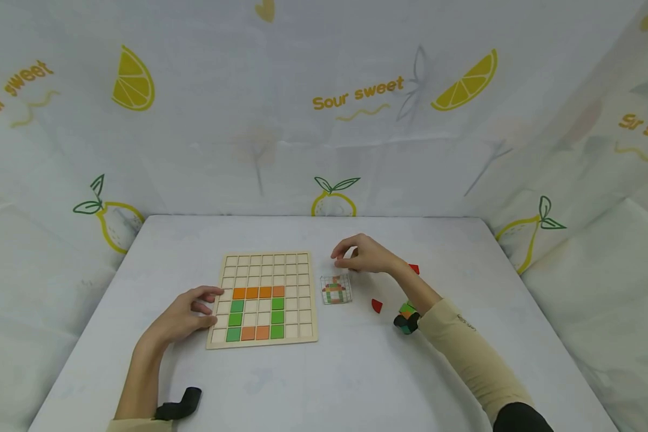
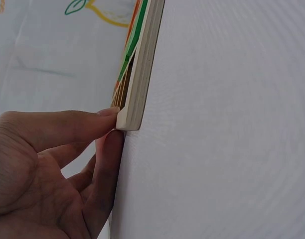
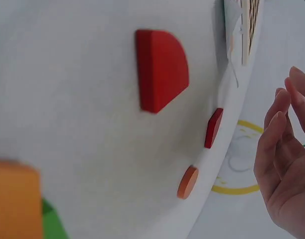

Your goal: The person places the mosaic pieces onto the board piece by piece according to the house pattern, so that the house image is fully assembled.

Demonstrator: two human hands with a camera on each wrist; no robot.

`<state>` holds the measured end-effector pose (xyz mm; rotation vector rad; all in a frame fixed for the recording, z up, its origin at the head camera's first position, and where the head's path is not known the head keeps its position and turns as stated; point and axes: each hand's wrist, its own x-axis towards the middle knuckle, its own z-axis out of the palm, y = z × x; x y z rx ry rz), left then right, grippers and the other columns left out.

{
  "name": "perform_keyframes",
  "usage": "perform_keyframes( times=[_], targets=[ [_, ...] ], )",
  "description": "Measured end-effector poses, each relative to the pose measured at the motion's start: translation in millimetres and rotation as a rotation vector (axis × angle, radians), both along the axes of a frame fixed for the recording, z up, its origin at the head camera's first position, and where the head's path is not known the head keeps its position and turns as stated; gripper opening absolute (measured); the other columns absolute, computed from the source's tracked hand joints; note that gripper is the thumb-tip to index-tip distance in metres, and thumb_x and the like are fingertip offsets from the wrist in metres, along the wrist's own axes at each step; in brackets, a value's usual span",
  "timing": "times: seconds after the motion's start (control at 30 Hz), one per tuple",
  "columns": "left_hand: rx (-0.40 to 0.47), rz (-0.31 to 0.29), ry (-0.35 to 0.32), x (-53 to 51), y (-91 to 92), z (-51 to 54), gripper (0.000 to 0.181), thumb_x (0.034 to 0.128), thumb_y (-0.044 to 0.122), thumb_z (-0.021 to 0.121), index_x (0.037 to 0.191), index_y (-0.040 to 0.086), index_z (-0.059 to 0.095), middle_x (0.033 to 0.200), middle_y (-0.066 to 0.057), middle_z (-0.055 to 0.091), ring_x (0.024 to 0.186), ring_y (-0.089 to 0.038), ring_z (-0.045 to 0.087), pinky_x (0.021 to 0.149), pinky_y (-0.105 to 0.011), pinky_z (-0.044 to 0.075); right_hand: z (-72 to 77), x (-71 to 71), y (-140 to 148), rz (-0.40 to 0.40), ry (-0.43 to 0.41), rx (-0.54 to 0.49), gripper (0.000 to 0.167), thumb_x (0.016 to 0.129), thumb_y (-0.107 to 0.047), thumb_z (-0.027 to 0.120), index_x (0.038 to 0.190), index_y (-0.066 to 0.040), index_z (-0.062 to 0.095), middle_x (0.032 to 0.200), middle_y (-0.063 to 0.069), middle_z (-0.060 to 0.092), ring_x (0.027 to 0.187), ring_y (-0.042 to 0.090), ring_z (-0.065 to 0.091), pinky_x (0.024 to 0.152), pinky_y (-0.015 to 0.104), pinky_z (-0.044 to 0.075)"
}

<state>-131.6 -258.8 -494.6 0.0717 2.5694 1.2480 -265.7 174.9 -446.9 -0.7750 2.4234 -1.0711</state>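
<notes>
A wooden grid board (image 1: 298,261) lies on the table. Orange and green square tiles (image 1: 278,317) form a ring in its cells. My left hand (image 1: 186,313) holds the board's left edge; in the left wrist view, the thumb and a finger pinch it near a corner. Beyond the pattern card (image 1: 336,289), my right hand (image 1: 368,254) hovers above the table with loosely bent fingers. Nothing shows between those fingers in the right wrist view. A red quarter-round block (image 3: 165,69) lies closer to the right forearm, with another red block (image 3: 214,128) and an orange disc (image 3: 188,182) farther off.
Green and orange blocks (image 1: 408,308) sit beside the right sleeve, partly hidden by the black wrist strap (image 1: 402,323). A white cloth (image 1: 281,120) printed with lemons hangs behind the table and along its sides.
</notes>
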Motion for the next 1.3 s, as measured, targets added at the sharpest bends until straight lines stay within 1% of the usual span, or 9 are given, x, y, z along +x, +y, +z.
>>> perform_keyframes(
  times=[0.1, 0.17, 0.23, 0.37, 0.5, 0.67, 0.93, 1.17, 1.3],
  targets=[
    [0.006, -0.007, 0.004, 0.6, 0.3, 0.3, 0.059, 0.0848, 0.009, 0.077, 0.14, 0.011, 0.057, 0.126, -0.012, 0.056, 0.1, -0.019, 0.058, 0.082, -0.029, 0.048, -3.8, -2.1, 14, -0.029, -0.033, 0.015, 0.025, 0.095, -0.017, 0.072, 0.114, -0.003, 0.073, 0.105, 0.01, 0.069, 0.07, 0.037, 0.066, 0.056, 0.026, 0.05],
    [0.008, -0.004, 0.002, 0.8, 0.5, 0.1, 0.059, 0.0846, 0.008, 0.077, 0.14, 0.011, 0.058, 0.126, -0.012, 0.057, 0.1, -0.019, 0.058, 0.082, -0.028, 0.048, -6.9, -3.9, 23, -0.049, -0.054, 0.034, 0.024, 0.094, -0.017, 0.072, 0.114, -0.004, 0.073, 0.106, 0.01, 0.069, 0.071, 0.039, 0.065, 0.054, 0.027, 0.048],
    [0.009, -0.009, 0.005, 1.1, 0.5, 0.5, 0.059, 0.0845, 0.008, 0.077, 0.14, 0.01, 0.057, 0.126, -0.012, 0.057, 0.1, -0.02, 0.058, 0.082, -0.029, 0.048, -11.0, -6.2, 30, -0.057, -0.054, 0.06, 0.024, 0.093, -0.015, 0.073, 0.114, -0.006, 0.073, 0.109, 0.011, 0.069, 0.069, 0.034, 0.064, 0.056, 0.027, 0.049],
    [0.003, -0.006, 0.004, 1.2, 0.7, 2.0, 0.06, 0.0844, 0.008, 0.077, 0.141, 0.01, 0.057, 0.126, -0.012, 0.057, 0.101, -0.02, 0.058, 0.082, -0.03, 0.048, -17.7, -9.5, 40, -0.06, -0.037, 0.118, 0.026, 0.089, -0.012, 0.077, 0.114, -0.007, 0.074, 0.117, 0.011, 0.071, 0.074, 0.02, 0.06, 0.066, 0.028, 0.052],
    [0.002, -0.007, 0.0, 0.7, 0.9, 3.1, 0.059, 0.0845, 0.008, 0.076, 0.141, 0.01, 0.057, 0.126, -0.012, 0.056, 0.101, -0.021, 0.057, 0.084, -0.033, 0.047, -20.5, -10.1, 43, -0.075, -0.051, 0.156, 0.028, 0.087, -0.012, 0.08, 0.114, -0.01, 0.076, 0.122, 0.01, 0.07, 0.075, 0.018, 0.056, 0.07, 0.029, 0.05],
    [-0.005, -0.009, -0.003, 0.3, 0.3, 2.1, 0.059, 0.085, 0.009, 0.076, 0.141, 0.011, 0.057, 0.127, -0.012, 0.056, 0.101, -0.02, 0.058, 0.084, -0.033, 0.048, -25.1, -13.8, 44, -0.08, -0.056, 0.162, 0.026, 0.086, -0.014, 0.081, 0.111, -0.012, 0.077, 0.119, 0.01, 0.07, 0.071, 0.017, 0.055, 0.069, 0.028, 0.048],
    [0.003, -0.01, -0.001, 0.7, -0.5, 1.2, 0.06, 0.0849, 0.009, 0.077, 0.141, 0.011, 0.057, 0.127, -0.012, 0.056, 0.101, -0.02, 0.058, 0.084, -0.034, 0.048, -26.4, -16.7, 43, -0.068, -0.048, 0.174, 0.023, 0.085, -0.016, 0.083, 0.107, -0.014, 0.077, 0.111, 0.007, 0.071, 0.077, 0.018, 0.056, 0.072, 0.029, 0.048],
    [0.004, -0.009, -0.002, 0.7, -0.5, 0.7, 0.06, 0.0849, 0.009, 0.077, 0.141, 0.011, 0.057, 0.127, -0.012, 0.057, 0.102, -0.02, 0.058, 0.083, -0.031, 0.048, -29.5, -17.2, 45, -0.044, -0.013, 0.175, 0.024, 0.086, -0.017, 0.082, 0.109, -0.014, 0.076, 0.103, 0.005, 0.07, 0.088, 0.019, 0.055, 0.074, 0.028, 0.049],
    [0.007, -0.007, -0.004, 0.2, -0.9, -0.5, 0.059, 0.085, 0.009, 0.077, 0.141, 0.011, 0.057, 0.127, -0.012, 0.056, 0.102, -0.021, 0.057, 0.083, -0.03, 0.048, -29.9, -17.0, 47, -0.043, -0.008, 0.161, 0.024, 0.087, -0.018, 0.081, 0.11, -0.016, 0.076, 0.101, 0.005, 0.068, 0.083, 0.019, 0.057, 0.07, 0.028, 0.05]
  ],
)
